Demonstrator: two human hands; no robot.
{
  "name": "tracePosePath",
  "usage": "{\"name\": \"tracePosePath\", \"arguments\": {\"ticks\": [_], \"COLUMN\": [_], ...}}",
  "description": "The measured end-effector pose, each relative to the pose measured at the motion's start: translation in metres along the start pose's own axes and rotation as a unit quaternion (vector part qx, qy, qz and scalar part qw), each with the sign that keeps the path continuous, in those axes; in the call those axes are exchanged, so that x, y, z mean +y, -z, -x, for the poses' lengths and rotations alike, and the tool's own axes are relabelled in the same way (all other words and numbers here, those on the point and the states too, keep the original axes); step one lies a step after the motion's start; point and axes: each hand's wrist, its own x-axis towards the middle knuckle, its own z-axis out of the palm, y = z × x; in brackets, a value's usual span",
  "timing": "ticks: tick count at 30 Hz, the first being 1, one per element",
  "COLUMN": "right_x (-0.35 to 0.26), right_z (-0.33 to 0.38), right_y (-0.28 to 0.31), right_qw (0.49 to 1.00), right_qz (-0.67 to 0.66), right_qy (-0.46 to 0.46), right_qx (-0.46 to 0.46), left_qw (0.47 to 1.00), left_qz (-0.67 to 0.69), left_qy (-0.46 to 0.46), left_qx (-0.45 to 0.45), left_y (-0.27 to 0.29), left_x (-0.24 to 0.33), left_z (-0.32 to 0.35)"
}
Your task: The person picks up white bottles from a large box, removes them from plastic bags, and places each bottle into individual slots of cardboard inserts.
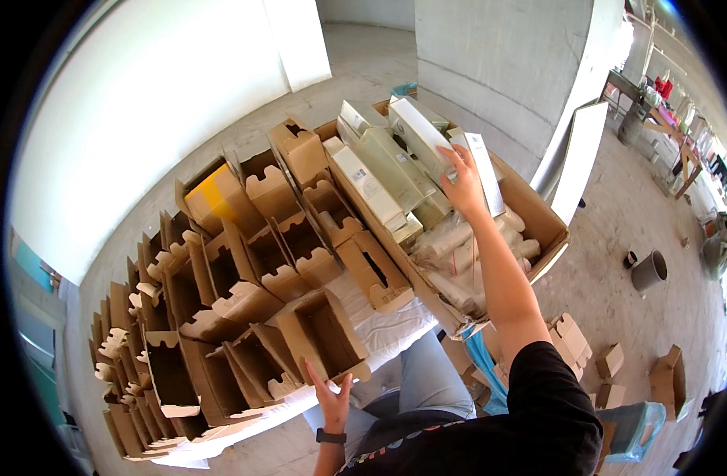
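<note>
My right hand [463, 189] reaches into a large cardboard carton, its fingers bent around the near end of a long white box [417, 131]. Beside that hand, another white box [484, 170] leans on its right, and several pale boxes [367, 184] lie to its left. Plastic-wrapped pale bundles [450, 246] sit below the wrist in the same large carton [542, 226]. My left hand [331, 404], with a dark band on the wrist, has its fingers spread against the near end of an open, empty brown cardboard box [325, 337].
Many open brown boxes [244, 278] stand in rows on the white-covered surface [391, 325] at left. Loose brown boxes [609, 361] and a grey bucket [649, 271] are on the floor at right. A white panel [577, 159] leans near the concrete wall [498, 71].
</note>
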Motion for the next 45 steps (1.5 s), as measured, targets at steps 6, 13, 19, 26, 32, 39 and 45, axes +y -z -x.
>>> {"name": "tracePosePath", "arguments": {"ticks": [6,13,19,26,32,39,45], "right_x": [-0.002,-0.015,-0.006,0.026,0.096,0.104,0.094], "right_z": [0.000,0.007,0.000,-0.020,0.024,0.044,0.028], "right_y": [0.005,0.004,0.007,0.033,0.057,0.077,0.077], "right_qw": [0.996,0.984,0.989,0.985,0.966,0.927,0.902], "right_qz": [0.062,0.082,-0.045,-0.105,0.079,0.071,-0.177], "right_qy": [0.045,0.056,0.044,-0.122,-0.208,-0.284,-0.390], "right_qx": [-0.046,-0.146,-0.135,0.061,-0.132,-0.233,0.052], "left_qw": [1.000,1.000,1.000,1.000,1.000,1.000,1.000], "left_qz": [-0.005,-0.003,-0.016,-0.003,0.002,0.001,-0.012], "left_qy": [-0.012,-0.004,-0.003,-0.004,-0.006,0.008,0.003], "left_qx": [0.001,-0.005,0.001,-0.003,0.002,0.001,-0.002], "left_y": [-0.001,0.000,0.000,0.000,-0.001,0.001,0.002], "left_x": [-0.002,-0.003,0.002,-0.004,0.001,-0.002,-0.007], "left_z": [-0.001,-0.001,-0.001,-0.002,-0.001,0.000,-0.001]}}
